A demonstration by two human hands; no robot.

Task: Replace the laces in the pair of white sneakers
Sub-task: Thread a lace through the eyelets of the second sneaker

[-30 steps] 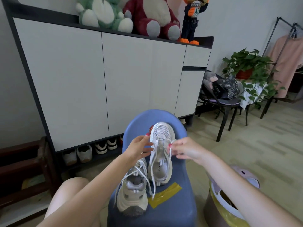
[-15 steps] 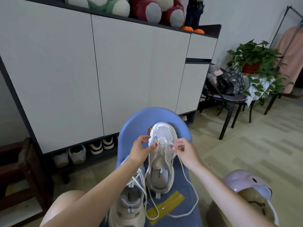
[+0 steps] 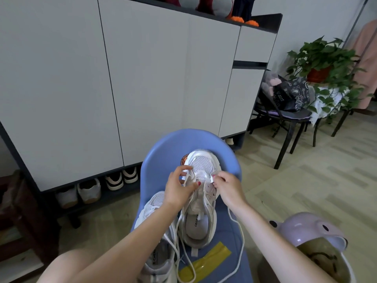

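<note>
Two hands are working the toe-end eyelets of the white mesh sneaker (image 3: 201, 193) on the blue chair (image 3: 163, 152): your left hand (image 3: 179, 187) is pinching the white lace (image 3: 240, 237), your right hand (image 3: 228, 186) pinching its tip. You are likely threading the lowest row; next, pull both ends even.

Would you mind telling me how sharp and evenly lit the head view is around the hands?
Head view: soft, even daylight; left hand and right hand on the sneaker look slightly blurred; wide-angle distortion bends the cabinet edges.
</note>
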